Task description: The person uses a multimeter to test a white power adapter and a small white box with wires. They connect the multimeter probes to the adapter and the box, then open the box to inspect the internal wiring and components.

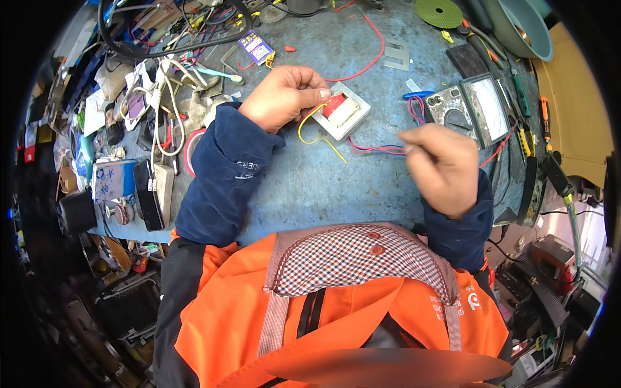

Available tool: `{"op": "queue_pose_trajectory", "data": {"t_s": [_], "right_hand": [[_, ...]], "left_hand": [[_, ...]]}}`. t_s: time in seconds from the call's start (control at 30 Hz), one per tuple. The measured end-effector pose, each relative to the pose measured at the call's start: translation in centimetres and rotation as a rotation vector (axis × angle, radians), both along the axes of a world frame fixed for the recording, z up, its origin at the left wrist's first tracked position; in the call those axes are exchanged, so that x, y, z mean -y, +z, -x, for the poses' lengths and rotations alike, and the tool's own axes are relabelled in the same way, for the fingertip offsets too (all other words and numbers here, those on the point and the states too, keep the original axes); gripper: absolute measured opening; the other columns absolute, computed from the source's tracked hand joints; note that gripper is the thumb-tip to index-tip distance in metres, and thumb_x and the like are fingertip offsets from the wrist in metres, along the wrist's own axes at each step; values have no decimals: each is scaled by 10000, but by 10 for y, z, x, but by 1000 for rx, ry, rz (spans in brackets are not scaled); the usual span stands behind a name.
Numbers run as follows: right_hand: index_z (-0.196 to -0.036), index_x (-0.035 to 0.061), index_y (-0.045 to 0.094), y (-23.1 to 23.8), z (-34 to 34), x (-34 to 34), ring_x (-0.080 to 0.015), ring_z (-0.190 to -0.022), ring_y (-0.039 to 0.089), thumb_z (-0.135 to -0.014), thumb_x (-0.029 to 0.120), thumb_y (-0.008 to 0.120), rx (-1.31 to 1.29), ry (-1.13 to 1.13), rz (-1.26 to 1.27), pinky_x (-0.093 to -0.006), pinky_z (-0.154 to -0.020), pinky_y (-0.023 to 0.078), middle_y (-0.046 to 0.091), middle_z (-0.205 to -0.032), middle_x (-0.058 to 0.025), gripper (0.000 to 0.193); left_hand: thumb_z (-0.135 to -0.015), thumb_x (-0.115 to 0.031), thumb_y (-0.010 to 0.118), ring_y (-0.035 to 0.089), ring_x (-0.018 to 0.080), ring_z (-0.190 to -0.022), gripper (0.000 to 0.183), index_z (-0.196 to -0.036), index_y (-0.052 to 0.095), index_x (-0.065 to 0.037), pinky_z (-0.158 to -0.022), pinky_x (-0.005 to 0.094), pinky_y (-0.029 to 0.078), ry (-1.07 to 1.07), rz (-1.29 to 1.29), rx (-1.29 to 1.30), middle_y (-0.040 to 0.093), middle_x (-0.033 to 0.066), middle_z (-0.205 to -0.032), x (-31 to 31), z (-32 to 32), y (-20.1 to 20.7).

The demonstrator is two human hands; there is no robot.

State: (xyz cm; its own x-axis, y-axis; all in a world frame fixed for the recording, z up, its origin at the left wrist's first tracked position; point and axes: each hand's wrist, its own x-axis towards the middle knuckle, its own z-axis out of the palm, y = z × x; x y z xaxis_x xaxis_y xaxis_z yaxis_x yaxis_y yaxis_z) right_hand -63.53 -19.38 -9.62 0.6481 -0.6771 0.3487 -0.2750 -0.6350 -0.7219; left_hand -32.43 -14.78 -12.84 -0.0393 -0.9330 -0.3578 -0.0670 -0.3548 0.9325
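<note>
A small transformer (345, 114) lies on the blue bench, with a pale metal core, a cream bobbin and a red-wrapped winding. My left hand (284, 96) is closed at its upper left edge, thumb and fingers gripping it beside the red winding. A yellow wire (310, 141) curls from the transformer toward me, its end loose. Pink and blue wires (378, 149) run from its lower edge toward my right hand (443, 165). That hand is closed above the bench, left of the analog multimeter (469, 113). What its fingers hold, if anything, is hidden.
Tangled cables (162, 116), a toothbrush (220, 74) and a dark phone (149, 194) crowd the left side. Flat metal laminations (396, 54) lie at the back. Screwdrivers (521, 90), pliers (482, 48) and a grey bowl (527, 32) line the right side.
</note>
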Motion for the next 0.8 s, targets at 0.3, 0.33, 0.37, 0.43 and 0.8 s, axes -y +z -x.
{"op": "queue_pose_trajectory", "data": {"t_s": [0.3, 0.33, 0.37, 0.43, 0.8], "right_hand": [[-1497, -7, 534, -16, -52, -14, -445, -1193, 635, -774, 307, 926, -156, 74, 180, -483, -1008, 537, 557, -1410, -228, 880], [-1473, -21, 531, -23, -58, -10, -457, -1168, 649, -763, 257, 921, -128, 102, 83, -474, -984, 563, 579, -1348, -222, 856], [-1472, -30, 531, -30, -62, -4, -411, -1130, 670, -758, 217, 923, -121, 113, 20, -446, -946, 577, 578, -1338, -212, 850], [-1469, -49, 531, -40, -65, 7, -318, -1054, 712, -748, 137, 926, -119, 139, -103, -390, -871, 606, 577, -1318, -194, 842], [-1307, -30, 653, -42, -70, 14, -255, -892, 730, -689, 130, 893, -6, 176, -220, -360, -772, 613, 674, -1132, -140, 682]], "left_hand": [[-1117, -291, 622, 476, 30, -526, 253, -967, 633, -87, -474, 226, 352, -55, -102, -2, 591, -44, -686, -15, 8, 8], [-1120, -300, 622, 472, 28, -525, 262, -966, 632, -88, -472, 225, 346, -69, -62, -47, 588, -46, -683, -17, 5, 1], [-1122, -309, 622, 468, 26, -524, 270, -965, 631, -89, -471, 223, 341, -82, -21, -92, 585, -47, -680, -20, 3, -6], [-1122, -309, 628, 456, 30, -509, 270, -964, 621, -91, -451, 226, 319, -54, -8, -150, 575, -44, -677, -24, 2, -14], [-1113, -238, 636, 411, 33, -470, 201, -986, 612, -85, -418, 239, 280, 121, 1, -321, 607, -27, -763, -45, 11, -23]]}}
